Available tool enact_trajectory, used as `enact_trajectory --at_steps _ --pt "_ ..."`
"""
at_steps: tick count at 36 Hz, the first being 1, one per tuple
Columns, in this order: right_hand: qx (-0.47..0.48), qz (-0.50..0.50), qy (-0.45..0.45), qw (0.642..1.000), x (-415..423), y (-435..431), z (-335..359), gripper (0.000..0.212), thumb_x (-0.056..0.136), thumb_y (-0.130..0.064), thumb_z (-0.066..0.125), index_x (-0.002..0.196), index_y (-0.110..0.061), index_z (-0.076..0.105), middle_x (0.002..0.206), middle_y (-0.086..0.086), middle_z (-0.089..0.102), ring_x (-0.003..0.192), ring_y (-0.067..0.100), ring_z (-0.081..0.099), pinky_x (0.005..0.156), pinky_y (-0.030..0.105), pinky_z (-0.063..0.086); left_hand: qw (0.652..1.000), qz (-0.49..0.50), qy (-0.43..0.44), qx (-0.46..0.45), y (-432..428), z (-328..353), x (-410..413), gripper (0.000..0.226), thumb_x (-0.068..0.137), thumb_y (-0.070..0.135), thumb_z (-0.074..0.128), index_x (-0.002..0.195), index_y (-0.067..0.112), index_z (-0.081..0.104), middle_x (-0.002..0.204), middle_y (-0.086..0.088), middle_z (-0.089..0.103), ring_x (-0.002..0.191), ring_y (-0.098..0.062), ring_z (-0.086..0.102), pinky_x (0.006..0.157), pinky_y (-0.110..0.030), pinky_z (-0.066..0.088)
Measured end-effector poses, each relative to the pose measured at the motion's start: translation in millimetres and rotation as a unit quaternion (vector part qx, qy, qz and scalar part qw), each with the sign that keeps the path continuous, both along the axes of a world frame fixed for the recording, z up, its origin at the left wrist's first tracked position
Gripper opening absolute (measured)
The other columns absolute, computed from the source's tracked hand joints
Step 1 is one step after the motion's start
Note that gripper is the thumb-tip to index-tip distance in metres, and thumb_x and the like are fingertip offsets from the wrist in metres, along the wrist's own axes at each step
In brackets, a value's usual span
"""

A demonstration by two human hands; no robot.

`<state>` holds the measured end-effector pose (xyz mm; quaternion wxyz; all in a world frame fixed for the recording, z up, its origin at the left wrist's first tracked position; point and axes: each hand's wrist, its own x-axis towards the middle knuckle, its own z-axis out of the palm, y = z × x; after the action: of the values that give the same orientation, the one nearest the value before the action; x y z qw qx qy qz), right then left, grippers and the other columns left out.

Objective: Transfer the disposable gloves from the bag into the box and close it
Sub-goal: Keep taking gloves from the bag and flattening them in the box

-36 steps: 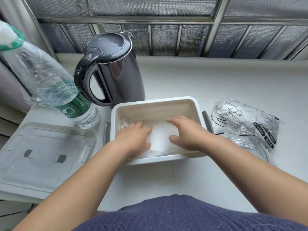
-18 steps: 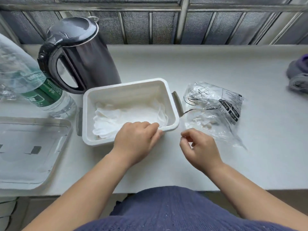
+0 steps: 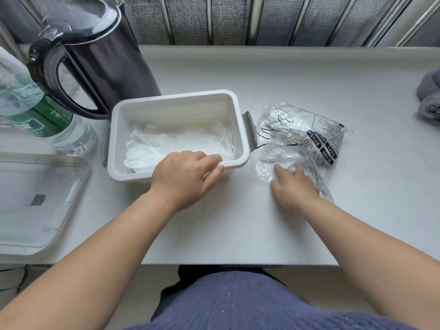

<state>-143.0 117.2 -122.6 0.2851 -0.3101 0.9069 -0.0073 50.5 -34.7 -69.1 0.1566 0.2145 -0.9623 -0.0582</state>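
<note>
A white rectangular box [image 3: 234,108] stands open on the counter, with thin white disposable gloves [image 3: 166,144] lying in its bottom. My left hand [image 3: 185,177] grips the box's near rim, fingers over the edge and thumb outside. To the right of the box lies a crinkled clear plastic bag [image 3: 307,129] with black print. My right hand [image 3: 292,184] is at the bag's near end, its fingers reaching into the plastic. What the fingertips touch is hidden. The box's clear lid [image 3: 35,198] lies flat at the far left.
A dark electric kettle [image 3: 100,51] stands behind the box at the back left. A plastic water bottle [image 3: 42,115] with a green label leans next to it. A grey cloth [image 3: 431,91] sits at the right edge. A metal window grille runs along the back.
Both hands came out of the box. The left hand took hold of its near rim. The right hand moved right onto the bag's near end.
</note>
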Motion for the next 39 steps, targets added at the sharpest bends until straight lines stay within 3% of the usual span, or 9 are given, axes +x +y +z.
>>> enact_trajectory --at_steps 12,17,20,23,26,29,33,36,39 --pt "-0.069 -0.037 0.053 0.996 34.5 -11.9 23.4 0.036 0.096 -0.023 0.034 0.126 -0.006 0.043 0.128 0.014 0.048 0.118 0.032 0.047 0.091 0.041 0.036 0.998 0.006 -0.048 0.047 -3.6 4.4 2.3 0.054 0.09 0.052 0.021 0.094 0.024 0.067 0.074 0.0 0.063 0.07 -0.028 0.06 0.056 -0.028 0.031" --pt "-0.092 -0.069 0.078 0.99 45.6 -3.9 30.0 0.028 0.094 -0.019 0.033 0.115 -0.006 0.045 0.12 0.016 0.052 0.107 0.035 0.052 0.08 0.038 0.038 0.992 -0.063 0.103 0.027 10.6 5.7 -5.6 0.022 0.088 0.019 0.049 0.106 0.017 0.062 0.104 -0.01 0.064 0.084 -0.03 0.062 0.067 -0.036 0.049" --pt "-0.105 -0.08 0.07 0.989 46.7 1.2 29.1 0.036 0.093 -0.017 0.036 0.127 -0.007 0.042 0.127 0.015 0.048 0.11 0.035 0.051 0.081 0.038 0.039 0.974 -0.142 0.167 0.061 36.0 3.8 -13.4 0.025 0.084 0.008 0.051 0.106 0.013 0.06 0.1 -0.008 0.062 0.079 -0.025 0.057 0.072 -0.032 0.046" --pt "-0.121 -0.078 0.069 0.987 50.2 10.1 27.1 0.036 0.093 -0.017 0.038 0.127 -0.008 0.045 0.125 0.015 0.049 0.109 0.035 0.05 0.082 0.038 0.04 0.966 -0.194 0.029 0.17 57.8 -3.6 -15.6 0.03 0.086 0.017 0.045 0.106 0.014 0.068 0.101 -0.004 0.065 0.085 -0.025 0.062 0.07 -0.032 0.052" --pt "-0.161 -0.073 0.076 0.981 57.8 16.3 28.9 0.025 0.092 -0.014 0.039 0.11 -0.004 0.054 0.115 0.013 0.053 0.105 0.034 0.052 0.08 0.037 0.039 0.948 -0.143 -0.12 0.257 57.9 -18.5 -17.5 0.036 0.095 0.021 0.044 0.129 0.022 0.056 0.138 0.003 0.048 0.123 -0.015 0.048 0.097 -0.026 0.041" --pt "-0.17 -0.071 0.049 0.982 63.3 21.0 29.8 0.031 0.094 -0.015 0.039 0.12 -0.006 0.054 0.124 0.011 0.053 0.117 0.03 0.048 0.09 0.036 0.039 0.942 -0.098 -0.138 0.292 51.5 -23.5 -21.7 0.039 0.096 0.022 0.047 0.134 0.023 0.05 0.144 0.005 0.041 0.128 -0.012 0.042 0.101 -0.023 0.035" --pt "-0.132 -0.064 -0.013 0.989 60.0 22.3 30.1 0.052 0.094 -0.023 0.043 0.144 -0.019 0.029 0.147 0.015 0.028 0.131 0.033 0.034 0.103 0.037 0.033 0.934 -0.078 -0.161 0.31 45.0 -24.4 -27.7 0.042 0.095 0.024 0.048 0.137 0.022 0.047 0.145 0.005 0.04 0.129 -0.013 0.041 0.102 -0.023 0.033" --pt "-0.069 -0.057 -0.052 0.995 52.6 16.6 26.2 0.058 0.094 -0.029 0.043 0.147 -0.03 0.018 0.155 0.018 0.002 0.132 0.039 0.032 0.104 0.039 0.032 0.929 -0.078 -0.189 0.309 39.6 -24.1 -29.6 0.046 0.096 0.027 0.047 0.141 0.022 0.04 0.15 0.002 0.033 0.135 -0.014 0.033 0.106 -0.023 0.029" --pt "-0.024 -0.064 -0.077 0.995 41.0 7.3 17.1 0.059 0.093 -0.031 0.043 0.146 -0.031 0.018 0.155 0.019 -0.006 0.129 0.041 0.037 0.101 0.038 0.035 0.922 -0.076 -0.23 0.302 36.1 -24.3 -30.0 0.052 0.097 0.03 0.045 0.146 0.025 0.031 0.156 0.002 0.021 0.141 -0.013 0.022 0.109 -0.024 0.024"
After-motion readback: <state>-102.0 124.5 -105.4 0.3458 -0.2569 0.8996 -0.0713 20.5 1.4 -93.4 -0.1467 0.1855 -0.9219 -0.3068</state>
